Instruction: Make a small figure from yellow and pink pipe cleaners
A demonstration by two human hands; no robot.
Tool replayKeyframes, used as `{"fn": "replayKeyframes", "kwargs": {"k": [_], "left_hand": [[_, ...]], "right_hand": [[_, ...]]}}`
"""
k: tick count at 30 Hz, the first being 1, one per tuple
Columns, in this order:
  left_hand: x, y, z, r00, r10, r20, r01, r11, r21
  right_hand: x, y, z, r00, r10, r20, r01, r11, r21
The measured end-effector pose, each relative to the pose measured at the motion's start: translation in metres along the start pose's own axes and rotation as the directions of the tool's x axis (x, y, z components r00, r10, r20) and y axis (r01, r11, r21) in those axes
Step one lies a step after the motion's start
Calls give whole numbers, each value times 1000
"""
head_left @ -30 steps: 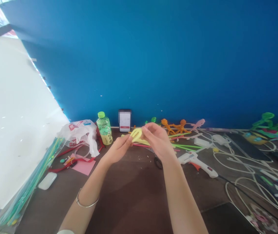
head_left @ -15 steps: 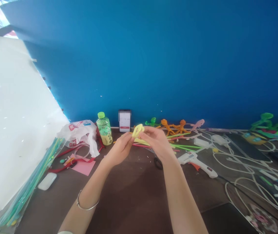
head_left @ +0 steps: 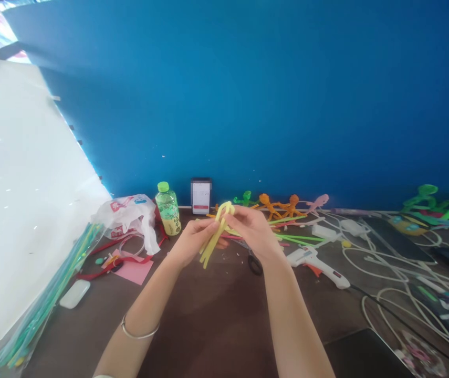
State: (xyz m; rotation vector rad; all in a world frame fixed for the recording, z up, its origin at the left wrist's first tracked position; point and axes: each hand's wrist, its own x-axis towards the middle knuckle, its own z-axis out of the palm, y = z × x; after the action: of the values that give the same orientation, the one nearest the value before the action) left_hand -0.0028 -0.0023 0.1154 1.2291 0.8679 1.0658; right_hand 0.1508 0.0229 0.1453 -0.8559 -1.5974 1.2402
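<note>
The left hand angles in from the near left, thumb and fingers pinching looped yellow strands above the table, their ends hanging nearward. The right hand bends inward, fingertips closed on the loop's top. Farther left, the bag and bottle carry unreadable print. Dark tabletop spreads nearward between the forearms; the blue wall bounds the far edge.

Craft-work desk, white glue gun, orange figures, bagged coloured stems, blue wall
</note>
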Motion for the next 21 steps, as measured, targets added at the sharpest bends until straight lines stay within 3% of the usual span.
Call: {"fn": "replayKeyframes", "kwargs": {"k": [5,12,21], "left_hand": [[3,-3,-1,999,19,-28,-23,990,-137],[2,-2,-4,998,65,-13,-66,982,-177],[2,-1,-3,999,47,11,-44,977,-210]], "right_hand": [[1,3,1,999,-12,-30,10,999,-52],[4,13,0,998,15,-59,-1,974,225],[4,14,0,999,-34,-26,40,954,297]]}}
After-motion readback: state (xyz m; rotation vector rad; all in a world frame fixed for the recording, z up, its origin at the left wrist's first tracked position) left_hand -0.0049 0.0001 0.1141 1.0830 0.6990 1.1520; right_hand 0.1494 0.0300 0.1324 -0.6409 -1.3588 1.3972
